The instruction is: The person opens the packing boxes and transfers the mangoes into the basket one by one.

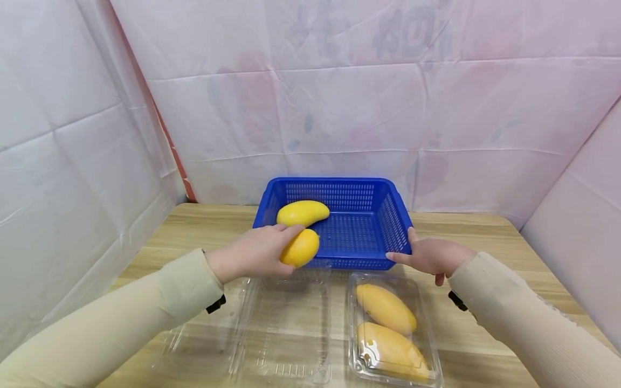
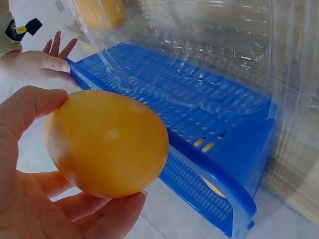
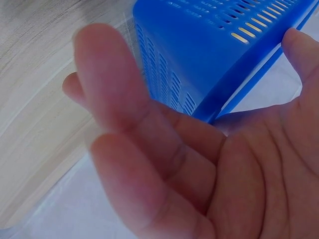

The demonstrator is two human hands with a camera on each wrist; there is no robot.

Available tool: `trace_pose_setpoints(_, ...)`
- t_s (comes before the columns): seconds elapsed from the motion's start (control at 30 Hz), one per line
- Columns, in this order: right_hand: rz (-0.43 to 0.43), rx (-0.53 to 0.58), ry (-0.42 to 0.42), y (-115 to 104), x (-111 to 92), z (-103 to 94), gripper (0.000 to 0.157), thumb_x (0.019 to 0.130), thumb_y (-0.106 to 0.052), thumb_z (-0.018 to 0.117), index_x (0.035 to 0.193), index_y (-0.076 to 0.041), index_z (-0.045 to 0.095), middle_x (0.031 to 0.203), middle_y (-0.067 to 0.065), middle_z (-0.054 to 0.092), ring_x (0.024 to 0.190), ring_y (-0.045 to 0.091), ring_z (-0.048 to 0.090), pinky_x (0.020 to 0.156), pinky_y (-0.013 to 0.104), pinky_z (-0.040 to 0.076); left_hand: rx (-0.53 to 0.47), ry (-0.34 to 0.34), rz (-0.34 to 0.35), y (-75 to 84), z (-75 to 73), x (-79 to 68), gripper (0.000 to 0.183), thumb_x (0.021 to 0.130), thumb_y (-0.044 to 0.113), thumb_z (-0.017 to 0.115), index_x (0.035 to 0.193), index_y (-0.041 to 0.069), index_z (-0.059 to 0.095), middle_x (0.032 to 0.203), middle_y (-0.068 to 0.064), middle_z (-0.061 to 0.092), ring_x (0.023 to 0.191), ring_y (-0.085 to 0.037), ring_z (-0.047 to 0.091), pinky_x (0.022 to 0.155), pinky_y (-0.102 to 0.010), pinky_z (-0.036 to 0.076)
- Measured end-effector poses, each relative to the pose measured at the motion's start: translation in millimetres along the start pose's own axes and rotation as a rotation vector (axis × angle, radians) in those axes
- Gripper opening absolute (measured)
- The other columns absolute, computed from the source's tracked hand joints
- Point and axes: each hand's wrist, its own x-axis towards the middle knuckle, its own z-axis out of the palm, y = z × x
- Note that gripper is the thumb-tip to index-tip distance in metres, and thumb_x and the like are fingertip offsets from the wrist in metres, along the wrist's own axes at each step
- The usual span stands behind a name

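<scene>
Where my left hand (image 1: pixel 257 252) reaches to the near-left corner of the basket, I hold one yellow mango (image 1: pixel 302 248), its rounded end outward, gripped between thumb and fingers.

Right hand (image 1: pixel 429 256): at the near-right corner of the basket, one digit on the front rim and another on the side rim; remaining fingers extended loosely outside, nothing grasped in them that I can see.

Basket (image 1: pixel 356 231): one, blue plastic, rectangular, slotted walls and floor, upright at the back of the table. Contents: one curved yellow mango (image 1: pixel 301 212), lying at the left side, just beyond the held one.

Open clamshell box (image 1: pixel 291 328): one, clear plastic, in front of the basket below my left hand; lid (image 1: pixel 206 347) folded out flat to the left.

Filled clamshell box (image 1: pixel 351 323): one, clear plastic, to the right of the open one. Contents: two yellow-orange mangoes, the farther (image 1: pixel 386 308) and the nearer (image 1: pixel 390 350), both lying aslant.

Sleeves: two, cream; left (image 1: pixel 121 318), right (image 1: pixel 538 318), a black fitting under each cuff.

Tabletop (image 1: pixel 477 234): one, pale wood grain.

Backdrop (image 1: pixel 339 113): creased whitish sheeting with faint pink printing, behind and at both sides.
</scene>
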Motion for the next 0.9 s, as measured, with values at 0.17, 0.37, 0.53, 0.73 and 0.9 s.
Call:
trace_pose_setpoints(0.17,0.0,-0.006,-0.004,0.0,-0.5,-0.1,0.107,0.071,-0.07,0.033,0.129,0.005,-0.017,0.119,0.036,0.032,0.039,0.018,0.046,0.05,0.034,0.041,0.012,-0.002,-0.008,-2.2,-1.6,2.5,0.071,0.067,0.038,0.061,0.129,0.017,0.033,0.095,0.003,0.05,0.069,-0.008,0.046,0.058,-0.024,0.038)
trace_pose_setpoints(0.37,-0.002,-0.012,-0.005,-0.7,-1.1,-0.3,0.107,0.071,-0.07,0.033,0.129,0.005,-0.016,0.12,0.036,0.032,0.038,0.017,0.044,0.052,0.031,0.038,0.016,-0.005,-0.012,-4.9,-3.3,5.2,0.07,0.067,0.039,0.061,0.128,0.019,0.033,0.092,0.004,0.049,0.067,-0.008,0.045,0.056,-0.023,0.038)
trace_pose_setpoints(0.53,-0.004,-0.008,0.001,-1.4,-1.0,-1.3,0.107,0.071,-0.07,0.033,0.129,0.005,-0.016,0.12,0.036,0.031,0.038,0.017,0.044,0.05,0.032,0.039,0.039,0.007,-0.016,-8.0,-5.2,7.0,0.07,0.069,0.04,0.059,0.129,0.017,0.033,0.097,0.003,0.05,0.068,-0.007,0.045,0.058,-0.023,0.038)
trace_pose_setpoints(0.73,0.005,-0.001,0.01,-0.6,-0.8,-2.9,0.108,0.07,-0.07,0.033,0.129,0.005,-0.016,0.12,0.036,0.031,0.039,0.018,0.045,0.045,0.033,0.04,0.053,0.024,-0.014,-11.2,-7.7,11.6,0.071,0.069,0.041,0.059,0.129,0.016,0.032,0.098,0.002,0.05,0.067,-0.008,0.045,0.054,-0.023,0.037)
trace_pose_setpoints(0.9,0.01,0.01,0.007,-1.3,-1.7,-0.9,0.108,0.07,-0.071,0.033,0.13,0.004,-0.015,0.122,0.035,0.029,0.04,0.019,0.046,0.045,0.034,0.041,0.045,0.03,-0.025,-13.3,-9.7,13.3,0.071,0.068,0.041,0.059,0.129,0.016,0.032,0.1,0.001,0.05,0.068,-0.009,0.045,0.056,-0.024,0.038)
